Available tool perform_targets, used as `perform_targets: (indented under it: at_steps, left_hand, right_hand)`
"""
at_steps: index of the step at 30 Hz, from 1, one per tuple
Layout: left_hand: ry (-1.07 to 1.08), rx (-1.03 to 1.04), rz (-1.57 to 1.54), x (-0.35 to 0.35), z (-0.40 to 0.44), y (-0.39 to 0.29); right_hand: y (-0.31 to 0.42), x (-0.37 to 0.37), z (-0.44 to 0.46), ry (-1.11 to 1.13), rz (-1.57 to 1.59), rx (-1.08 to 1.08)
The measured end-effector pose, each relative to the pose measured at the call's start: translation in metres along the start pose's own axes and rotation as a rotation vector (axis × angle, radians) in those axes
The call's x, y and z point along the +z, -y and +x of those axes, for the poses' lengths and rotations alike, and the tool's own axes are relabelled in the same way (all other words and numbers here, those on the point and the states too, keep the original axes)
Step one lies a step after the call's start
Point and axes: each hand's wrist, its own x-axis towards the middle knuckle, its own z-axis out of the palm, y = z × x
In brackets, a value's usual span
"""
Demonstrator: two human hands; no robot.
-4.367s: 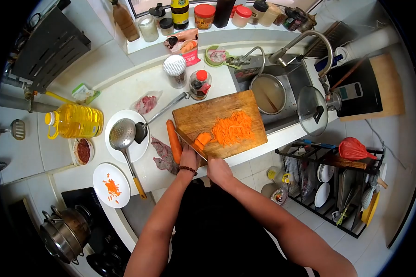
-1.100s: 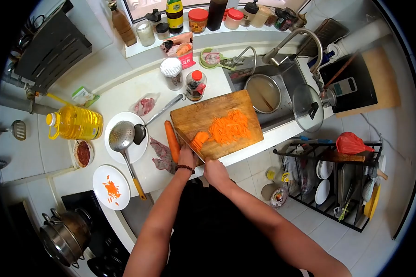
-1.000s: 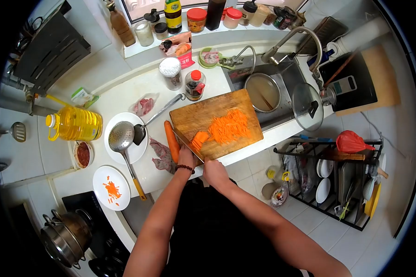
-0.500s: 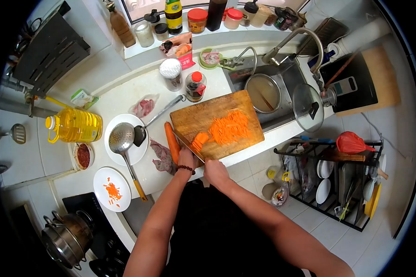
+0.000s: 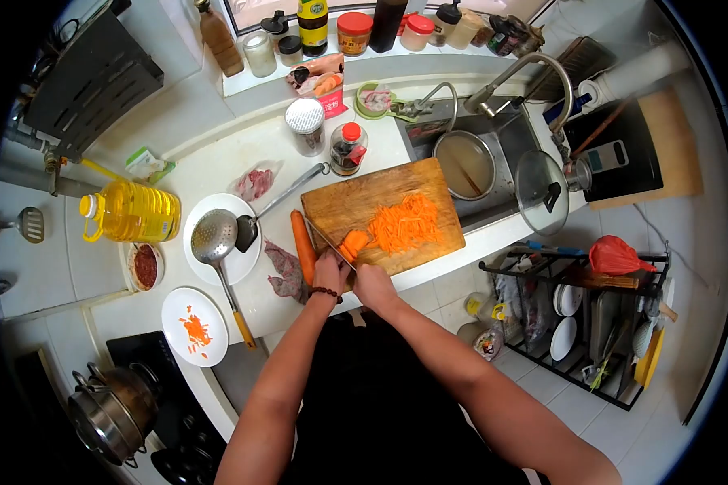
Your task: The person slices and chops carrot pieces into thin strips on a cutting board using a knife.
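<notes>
A wooden cutting board lies at the counter's front edge. My right hand is closed round the handle of a knife, whose blade slants up and left over the board's lower left part. My left hand, with a beaded bracelet at its wrist, rests bent at the board's lower left corner against the blade; what its fingers press on is hidden. Carrot slices sit just right of the blade, and a heap of carrot shreds lies farther right. A whole carrot lies left of the board, beside a crumpled cloth.
On the left are a plate with skimmer and ladle, a plate of carrot bits, an oil jug and a bowl of red paste. A sauce bottle stands behind the board. A pot sits in the sink.
The view has shifted slightly. My right hand and the knife handle have moved up a little, and the blade lies at a slightly different angle by the carrot slices.
</notes>
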Motion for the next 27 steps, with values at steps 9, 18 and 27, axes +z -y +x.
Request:
perform_targets:
  at_steps: [9,18,27]
  left_hand:
    - [-0.049,0.21,0.097,0.004,0.0,0.009]
    - [0.016,0.172,0.105,0.003,0.002,0.011]
    - [0.024,0.156,0.064,0.005,0.004,0.019]
  right_hand:
    - [0.003,0.0,-0.042,-0.084,0.045,-0.037]
    - [0.006,-0.004,-0.047,-0.094,0.024,-0.039]
    - [0.005,0.001,-0.04,-0.058,-0.028,0.027]
